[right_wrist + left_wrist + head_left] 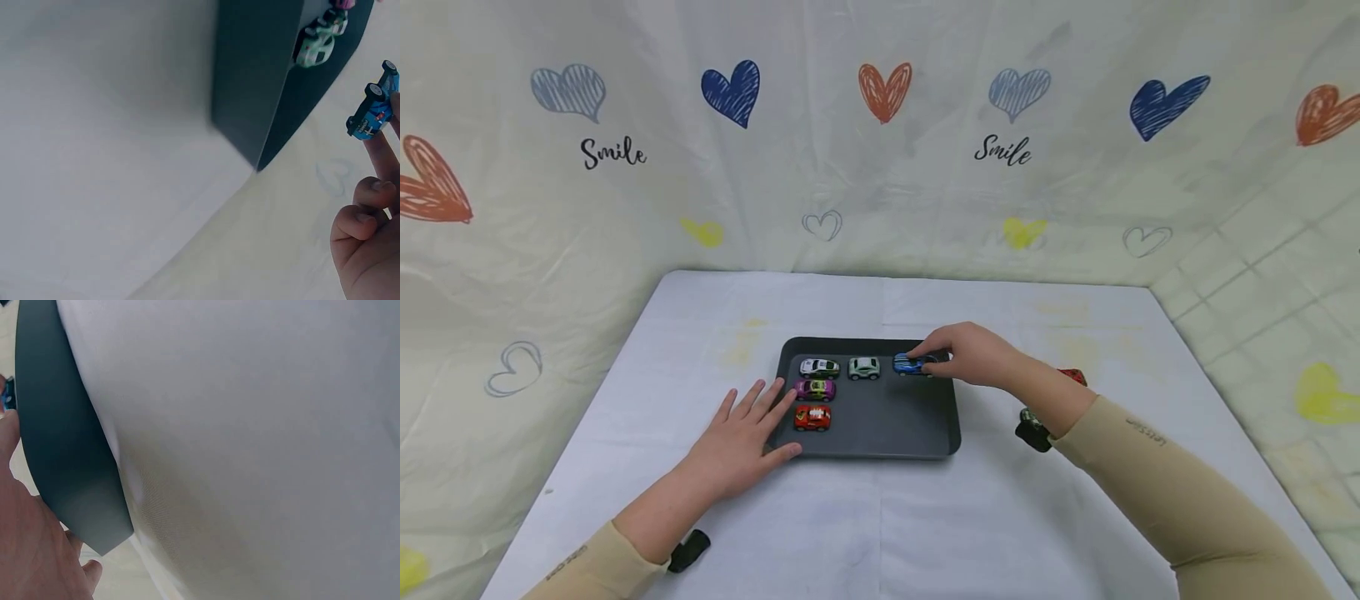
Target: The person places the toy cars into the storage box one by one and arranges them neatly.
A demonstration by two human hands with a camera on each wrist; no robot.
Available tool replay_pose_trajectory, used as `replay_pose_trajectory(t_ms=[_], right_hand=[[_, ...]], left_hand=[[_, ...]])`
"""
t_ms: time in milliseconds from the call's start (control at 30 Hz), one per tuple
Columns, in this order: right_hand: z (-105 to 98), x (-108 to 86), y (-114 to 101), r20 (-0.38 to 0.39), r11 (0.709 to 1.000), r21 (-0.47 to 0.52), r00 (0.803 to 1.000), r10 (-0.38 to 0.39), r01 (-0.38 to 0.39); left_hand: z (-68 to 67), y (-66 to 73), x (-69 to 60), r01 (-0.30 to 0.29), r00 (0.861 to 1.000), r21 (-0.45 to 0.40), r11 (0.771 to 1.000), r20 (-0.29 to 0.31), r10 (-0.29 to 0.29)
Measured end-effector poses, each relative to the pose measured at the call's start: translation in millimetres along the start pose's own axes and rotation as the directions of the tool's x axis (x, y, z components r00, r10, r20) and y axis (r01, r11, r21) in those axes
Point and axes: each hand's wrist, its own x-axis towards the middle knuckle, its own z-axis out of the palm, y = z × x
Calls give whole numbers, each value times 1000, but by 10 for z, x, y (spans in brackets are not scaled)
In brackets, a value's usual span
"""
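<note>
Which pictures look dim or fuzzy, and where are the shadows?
Head view: brightest, with a soft shadow on the white table under the right sleeve; left wrist view: dimmer, a faint shadow on the cloth beside the tray; right wrist view: dim too, the tray's long left edge fuzzy, while the blue car looks sharper.

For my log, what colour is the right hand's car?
The car is mainly blue; clearest in the right wrist view.
</note>
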Motion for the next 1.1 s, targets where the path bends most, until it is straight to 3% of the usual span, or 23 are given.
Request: replay_pose_trajectory(t_ms=[200,533,833,1100], right_hand=[[89,186,-188,23,997,-40,998,-63,64],[270,422,-393,94,987,-141,993,-68,81],[515,603,-413,186,962,-253,981,-58,105],[590,641,-391,202,951,-279,977,-75,131]], left_hand=[[-15,3,-9,5,1000,-3,1000,14,-5],[-26,-41,-35,10,1000,-6,1000,9,-10],[-29,-25,-37,6,1000,-11,1000,17,-6],[-1,-16,-6,0,1000,0,1000,8,0]])
